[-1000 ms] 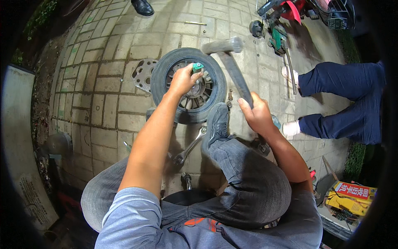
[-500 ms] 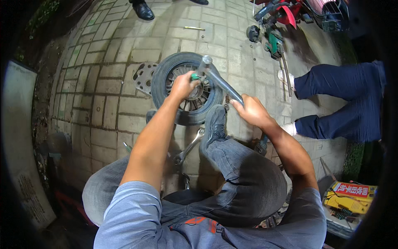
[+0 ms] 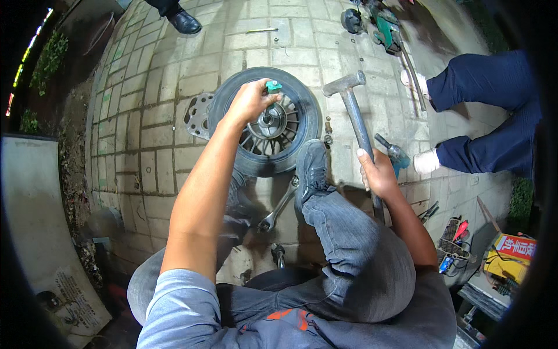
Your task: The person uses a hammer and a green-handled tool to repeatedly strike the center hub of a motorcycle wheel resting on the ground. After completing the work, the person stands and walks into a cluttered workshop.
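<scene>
My left hand (image 3: 253,102) is closed on a small green part (image 3: 273,87) with a metal piece on top, held above the hub of a spoked wheel with a black tyre (image 3: 302,119) lying flat on the paving. A holed metal plate (image 3: 195,116) lies beside and partly under the tyre's left side. My right hand (image 3: 378,174) grips the handle of a long hammer (image 3: 354,110), its head raised to the right of the tyre. My right shoe (image 3: 314,168) is at the tyre's near edge, with a large wrench (image 3: 276,209) on the ground between my legs.
A person's dark-trousered legs (image 3: 482,151) are at right, another's black shoe (image 3: 183,23) at top. A green jack (image 3: 386,32) with a bar, a cordless tool (image 3: 395,154), loose tools (image 3: 456,244) and a yellow case (image 3: 503,262) lie at right. A pale board (image 3: 35,221) stands at left.
The hammer head came down over the green part half a second ago and has now swung up and to the right, away from it. My left hand has shifted slightly up and left.
</scene>
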Tool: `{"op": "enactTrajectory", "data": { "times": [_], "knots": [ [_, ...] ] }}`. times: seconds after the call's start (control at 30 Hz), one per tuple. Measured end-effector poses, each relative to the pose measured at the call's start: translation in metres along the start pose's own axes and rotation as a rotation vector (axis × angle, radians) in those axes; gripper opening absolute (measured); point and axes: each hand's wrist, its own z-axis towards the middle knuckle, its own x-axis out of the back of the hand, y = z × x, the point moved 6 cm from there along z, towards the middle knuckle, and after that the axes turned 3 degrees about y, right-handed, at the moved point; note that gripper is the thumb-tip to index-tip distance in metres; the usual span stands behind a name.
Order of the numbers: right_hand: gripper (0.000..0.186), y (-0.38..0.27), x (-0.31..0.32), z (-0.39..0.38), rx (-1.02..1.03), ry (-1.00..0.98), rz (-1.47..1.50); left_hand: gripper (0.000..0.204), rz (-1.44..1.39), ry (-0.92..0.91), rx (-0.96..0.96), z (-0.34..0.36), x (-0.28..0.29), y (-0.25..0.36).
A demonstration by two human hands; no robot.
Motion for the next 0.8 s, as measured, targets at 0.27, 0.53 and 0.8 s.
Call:
{"op": "enactTrajectory", "data": {
  "times": [0.27,0.53,0.8],
  "knots": [
    [0.04,0.034,-0.009,0.001,-0.064,-0.032,0.098,0.028,0.049,-0.124,0.036,0.026,-0.025,-0.004],
    [0.039,-0.022,-0.003,0.032,0.185,0.056,0.125,0.038,0.173,-0.032,-0.031,0.026,-0.036,-0.006],
    [0.045,-0.055,-0.017,0.052,0.142,-0.108,-0.416,0.036,0.336,-0.194,0.014,0.023,-0.057,-0.014]
  ]
}}
